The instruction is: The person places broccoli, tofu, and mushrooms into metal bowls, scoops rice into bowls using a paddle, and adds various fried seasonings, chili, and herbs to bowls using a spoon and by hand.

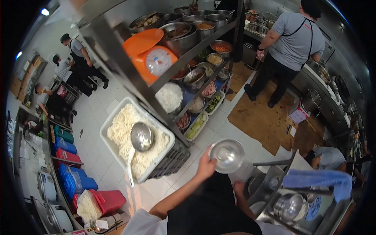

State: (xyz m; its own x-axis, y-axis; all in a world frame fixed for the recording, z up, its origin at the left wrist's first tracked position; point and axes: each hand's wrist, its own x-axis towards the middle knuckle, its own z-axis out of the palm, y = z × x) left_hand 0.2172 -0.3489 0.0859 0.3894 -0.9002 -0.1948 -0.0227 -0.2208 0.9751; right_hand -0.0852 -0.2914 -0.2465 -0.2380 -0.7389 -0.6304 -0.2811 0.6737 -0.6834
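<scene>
- Left hand (pixel 205 166): reaches forward, forearm slanting up from the lower left; clamped on the near-left rim of a stainless-steel bowl (pixel 227 156), thumb over the edge, other fingers mostly hidden.
- Bowl position: held ahead of the black apron (pixel 196 207), over the tiled floor (pixel 94 133), apart from the rice tub and to its right.
- Right hand (pixel 238 187): low, just beside the apron, partly hidden; state of grip, cannot tell.
- White tub (pixel 170 140): atop a dark crate (pixel 168 162), heaped with white rice (pixel 121 125).
- White-handled steel ladle (pixel 141 136): lies on the rice, handle crossing the tub's rim.
</scene>
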